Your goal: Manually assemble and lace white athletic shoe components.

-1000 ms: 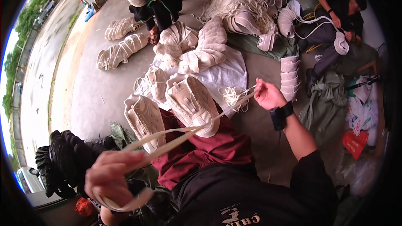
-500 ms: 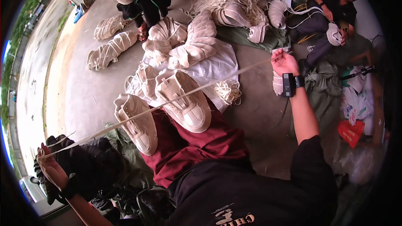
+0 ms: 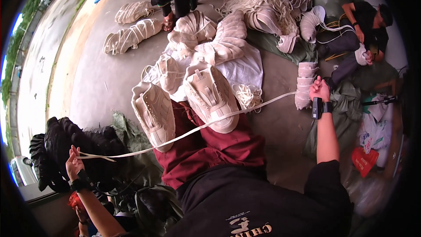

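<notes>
A long off-white shoelace point(image 3: 193, 131) stretches across my lap in a sagging curve. At its left end my left hand point(image 3: 74, 163) is closed on the lace, with a short tail hanging beside the fingers. My right hand point(image 3: 319, 88) is raised, fingers curled, at the other end; the lace blends there into pale shoe parts behind it. Two cream sneakers without laces rest on my legs, toes toward me: the left sneaker point(image 3: 153, 116) and the right sneaker point(image 3: 209, 98). The lace passes over the right sneaker's toe and past the left sneaker's toe.
Wrapped bundles of pale shoe parts point(image 3: 131, 36) lie on the floor ahead. A heap of laces point(image 3: 258, 4) stands beyond, a small coil point(image 3: 249, 96) nearer. A co-worker point(image 3: 372, 26) sits at right, holding a shoe part. Black bundles point(image 3: 74, 140) lie left.
The lace has gone from taut and straight to a slack curve. My left hand has come up and inward, and my right hand appears lower. The whole view has shifted slightly.
</notes>
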### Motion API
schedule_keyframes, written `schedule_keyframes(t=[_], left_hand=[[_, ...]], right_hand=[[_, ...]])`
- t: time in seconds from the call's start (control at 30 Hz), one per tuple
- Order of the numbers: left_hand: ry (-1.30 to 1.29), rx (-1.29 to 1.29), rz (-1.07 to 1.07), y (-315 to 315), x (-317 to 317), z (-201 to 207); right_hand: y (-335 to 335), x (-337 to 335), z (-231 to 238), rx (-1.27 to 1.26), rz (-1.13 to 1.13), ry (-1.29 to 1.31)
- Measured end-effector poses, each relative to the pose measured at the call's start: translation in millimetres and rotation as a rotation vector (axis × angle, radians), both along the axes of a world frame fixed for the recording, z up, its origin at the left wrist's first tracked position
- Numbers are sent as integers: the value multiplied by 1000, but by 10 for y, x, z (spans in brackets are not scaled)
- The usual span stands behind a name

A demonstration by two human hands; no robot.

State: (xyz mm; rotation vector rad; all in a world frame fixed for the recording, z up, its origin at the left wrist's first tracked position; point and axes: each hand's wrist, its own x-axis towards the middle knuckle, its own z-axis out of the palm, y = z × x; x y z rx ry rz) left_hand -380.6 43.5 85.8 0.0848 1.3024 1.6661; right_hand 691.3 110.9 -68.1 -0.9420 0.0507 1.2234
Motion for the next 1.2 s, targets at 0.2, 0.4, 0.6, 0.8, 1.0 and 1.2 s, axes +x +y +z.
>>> schedule_keyframes(t=[0.2,0.4,0.6,0.8,1.0,1.2], left_hand=[[212,116,-283,374,1988,400],[347,267,-538,369,3243,721],[209,286,-1093,64,3796,671],[165,310,-1453,-317,3772,422],[-30,288,-1429,-541,3286,355],[-164,185,-1158,-790,2718,287]], right_hand=[[187,-1611,993,135,264,-168],[18,-3009,1362,309,754,31],[-326,-4136,1460,8,1346,319],[-396,-4755,1422,-82,1438,458],[-168,-4909,1249,22,1146,314],[-9,-5010,1151,48,973,92]])
